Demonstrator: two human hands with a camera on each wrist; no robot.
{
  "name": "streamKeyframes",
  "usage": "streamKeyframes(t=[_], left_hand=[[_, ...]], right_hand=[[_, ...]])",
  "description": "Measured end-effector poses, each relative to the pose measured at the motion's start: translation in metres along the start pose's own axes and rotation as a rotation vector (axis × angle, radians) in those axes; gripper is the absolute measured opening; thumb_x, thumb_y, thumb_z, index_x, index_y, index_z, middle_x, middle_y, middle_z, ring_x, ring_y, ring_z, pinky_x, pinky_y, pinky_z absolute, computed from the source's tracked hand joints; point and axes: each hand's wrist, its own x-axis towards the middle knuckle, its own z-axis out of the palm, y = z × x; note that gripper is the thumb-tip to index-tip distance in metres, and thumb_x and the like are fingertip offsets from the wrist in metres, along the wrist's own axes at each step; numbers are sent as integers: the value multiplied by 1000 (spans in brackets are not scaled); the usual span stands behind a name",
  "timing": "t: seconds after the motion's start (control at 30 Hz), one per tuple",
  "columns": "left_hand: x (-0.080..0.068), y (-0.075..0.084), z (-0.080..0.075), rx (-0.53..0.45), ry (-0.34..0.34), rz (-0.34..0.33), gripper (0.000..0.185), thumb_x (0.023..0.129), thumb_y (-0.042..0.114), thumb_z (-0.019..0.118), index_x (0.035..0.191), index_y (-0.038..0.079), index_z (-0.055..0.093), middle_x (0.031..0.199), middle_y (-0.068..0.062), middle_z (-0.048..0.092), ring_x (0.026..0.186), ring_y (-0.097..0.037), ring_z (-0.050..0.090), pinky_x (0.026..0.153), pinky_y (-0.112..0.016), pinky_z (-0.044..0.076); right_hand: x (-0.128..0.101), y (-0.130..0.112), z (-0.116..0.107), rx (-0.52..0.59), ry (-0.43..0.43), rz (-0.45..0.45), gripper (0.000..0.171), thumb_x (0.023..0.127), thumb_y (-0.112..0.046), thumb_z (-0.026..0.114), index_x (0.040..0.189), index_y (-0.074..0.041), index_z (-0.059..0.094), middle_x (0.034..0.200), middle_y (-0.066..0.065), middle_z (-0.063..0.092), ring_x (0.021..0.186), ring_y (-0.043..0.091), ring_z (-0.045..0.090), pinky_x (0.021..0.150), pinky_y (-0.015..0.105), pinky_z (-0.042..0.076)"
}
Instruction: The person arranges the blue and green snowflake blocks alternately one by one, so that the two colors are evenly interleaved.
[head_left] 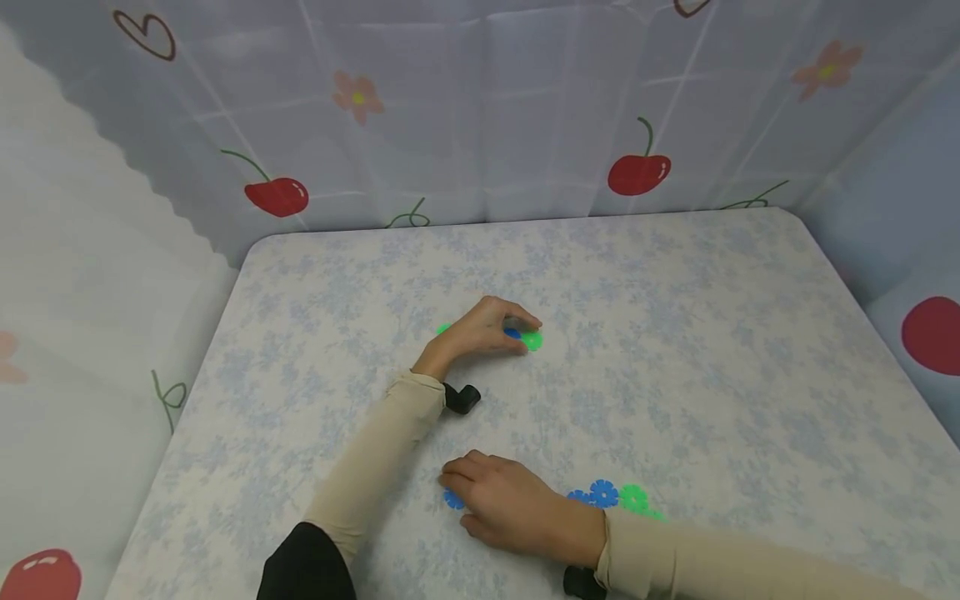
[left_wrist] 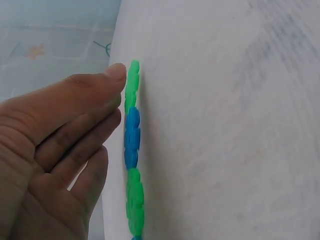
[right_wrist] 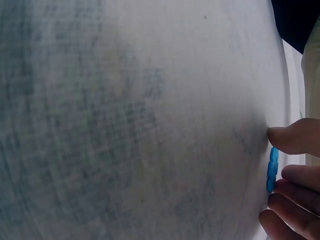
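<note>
A row of joined flower-shaped plastic discs, green and blue by turns, lies on the table under my left hand (head_left: 483,329). The thumb and fingers of that hand are spread loosely beside the row's end, around a green flower disc (head_left: 532,340) and a blue flower disc (left_wrist: 132,137). In the left wrist view, one fingertip is at the end green disc; whether it presses there is unclear. Nearer the body, my right hand (head_left: 517,507) holds a single blue flower disc (right_wrist: 272,170) at its edges, between thumb and fingers, close to the tabletop.
Several loose blue flower discs (head_left: 603,493) and green flower discs (head_left: 633,498) lie beyond the right forearm, partly hidden by it. A patterned cloth covers the table (head_left: 675,358). Curtains (head_left: 480,125) with printed cherries hang behind and at the sides.
</note>
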Motion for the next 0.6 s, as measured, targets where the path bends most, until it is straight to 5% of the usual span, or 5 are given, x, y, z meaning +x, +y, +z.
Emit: streamKeyframes(t=[0.6], left_hand=[[3,3,7,43,8,11,38,72,9,75,109,11,67,111,0,65,102,-11,59,81,-19,49]], right_hand=[[3,-7,6,-8,89,-1,25,76,-19,72,100,-17,66,98,-6,58,88,5,54,75,14,47]])
